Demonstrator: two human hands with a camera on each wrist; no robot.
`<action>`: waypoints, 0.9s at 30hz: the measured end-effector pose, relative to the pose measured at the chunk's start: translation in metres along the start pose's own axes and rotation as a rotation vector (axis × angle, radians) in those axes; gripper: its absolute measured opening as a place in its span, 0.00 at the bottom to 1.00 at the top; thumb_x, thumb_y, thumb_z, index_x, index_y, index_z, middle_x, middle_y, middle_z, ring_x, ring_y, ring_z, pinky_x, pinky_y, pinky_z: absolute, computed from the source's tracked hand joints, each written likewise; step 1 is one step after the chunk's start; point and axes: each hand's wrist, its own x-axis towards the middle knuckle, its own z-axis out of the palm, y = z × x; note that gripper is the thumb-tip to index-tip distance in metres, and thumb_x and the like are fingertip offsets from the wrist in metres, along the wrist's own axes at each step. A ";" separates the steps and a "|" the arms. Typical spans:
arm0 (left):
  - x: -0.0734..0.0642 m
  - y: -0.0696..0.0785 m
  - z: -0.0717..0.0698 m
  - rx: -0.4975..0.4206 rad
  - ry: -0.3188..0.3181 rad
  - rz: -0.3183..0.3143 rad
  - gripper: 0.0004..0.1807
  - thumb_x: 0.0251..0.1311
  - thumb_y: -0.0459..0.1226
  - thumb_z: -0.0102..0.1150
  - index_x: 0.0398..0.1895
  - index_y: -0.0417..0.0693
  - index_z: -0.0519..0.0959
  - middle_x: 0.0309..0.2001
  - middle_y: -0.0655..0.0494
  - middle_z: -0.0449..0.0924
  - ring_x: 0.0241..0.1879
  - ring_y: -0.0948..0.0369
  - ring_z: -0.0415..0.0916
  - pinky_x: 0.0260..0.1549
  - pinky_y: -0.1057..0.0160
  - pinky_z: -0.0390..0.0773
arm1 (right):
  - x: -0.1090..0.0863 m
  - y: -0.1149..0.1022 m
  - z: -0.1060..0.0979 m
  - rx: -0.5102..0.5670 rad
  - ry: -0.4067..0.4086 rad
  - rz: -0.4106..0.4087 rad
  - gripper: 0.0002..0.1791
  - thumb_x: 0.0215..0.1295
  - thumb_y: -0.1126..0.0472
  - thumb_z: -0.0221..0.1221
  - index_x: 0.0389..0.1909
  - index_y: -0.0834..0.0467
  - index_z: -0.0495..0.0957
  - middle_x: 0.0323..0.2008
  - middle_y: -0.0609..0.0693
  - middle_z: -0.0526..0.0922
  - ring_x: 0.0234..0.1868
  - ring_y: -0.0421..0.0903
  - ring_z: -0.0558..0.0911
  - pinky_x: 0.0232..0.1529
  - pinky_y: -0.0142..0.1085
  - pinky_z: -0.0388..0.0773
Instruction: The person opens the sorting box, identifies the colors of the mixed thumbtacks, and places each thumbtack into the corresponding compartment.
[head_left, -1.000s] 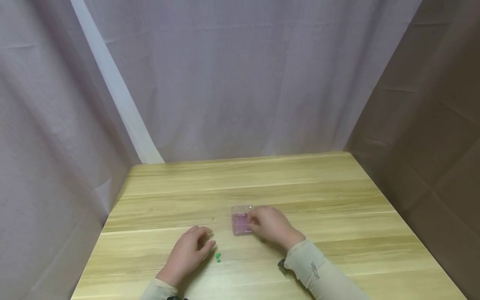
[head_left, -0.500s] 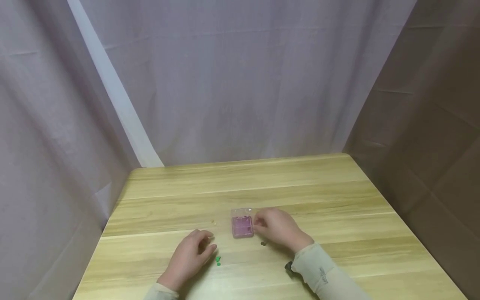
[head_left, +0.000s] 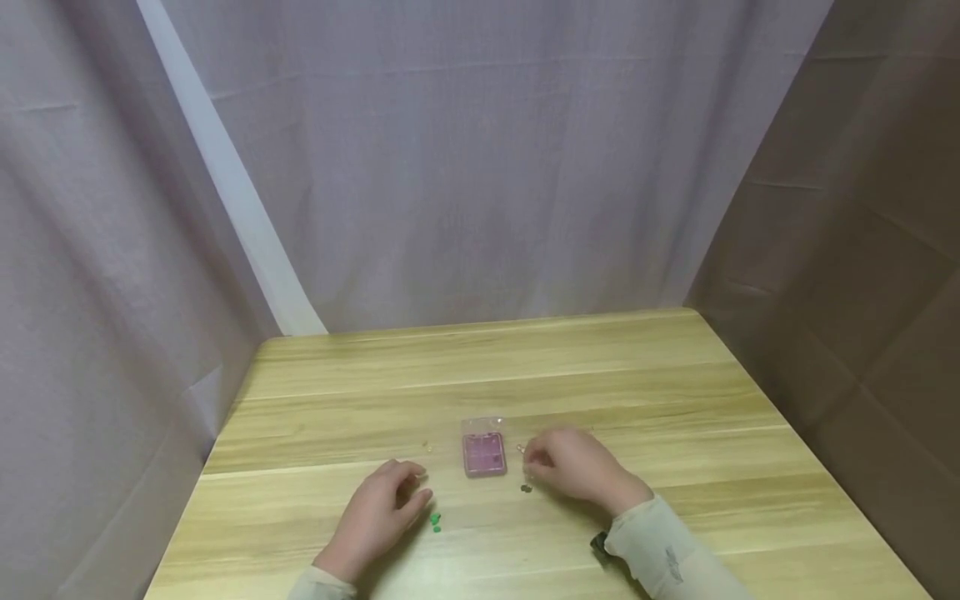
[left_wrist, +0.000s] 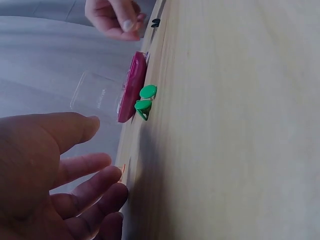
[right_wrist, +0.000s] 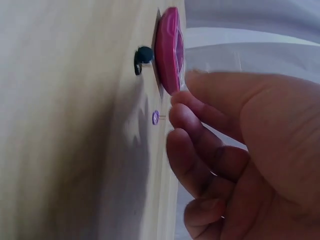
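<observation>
Two bare hands work above a wood-grain table, with a small magenta box between them, nearer to the right hand. The box lies flat, and its clear lid is opened up on the far side. The inside is divided into compartments, and a tiny dark spot shows near the right edge, too small to identify. The left hand is relaxed and grasps nothing; its fingers are slightly bent and the thumb stands apart from them. Just beside this thumb there are round-headed green pieces on the table, and in the left wrist view one of them shows a looped clip under its head. Beyond the left fingertips lie some tiny gold pieces. The right hand is at the right of the box, with its thumb and fingers bent toward each other; I cannot tell whether something is pinched between the tips. Near these tips, on the side of the person, are dark pieces, and between the box and the right hand lies a small purple ring-shaped piece with a thin stem. A beige sleeve covers the right forearm, with a black device at the wrist. Behind the table hangs a greyish-lilac curtain.
</observation>
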 end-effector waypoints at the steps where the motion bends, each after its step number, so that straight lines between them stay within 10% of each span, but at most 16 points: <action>1: 0.000 0.000 0.000 0.001 0.001 -0.001 0.16 0.68 0.44 0.76 0.55 0.50 0.87 0.41 0.65 0.82 0.39 0.67 0.77 0.45 0.57 0.84 | -0.002 -0.001 0.000 0.010 -0.018 -0.008 0.04 0.70 0.54 0.74 0.36 0.41 0.88 0.31 0.30 0.83 0.34 0.33 0.79 0.43 0.42 0.82; 27: 0.007 0.002 -0.002 -0.001 0.002 0.018 0.15 0.69 0.43 0.75 0.55 0.49 0.87 0.41 0.63 0.82 0.39 0.65 0.78 0.43 0.58 0.84 | -0.010 -0.001 0.010 -0.054 -0.045 -0.071 0.08 0.67 0.57 0.74 0.31 0.42 0.86 0.29 0.29 0.82 0.31 0.30 0.77 0.40 0.39 0.82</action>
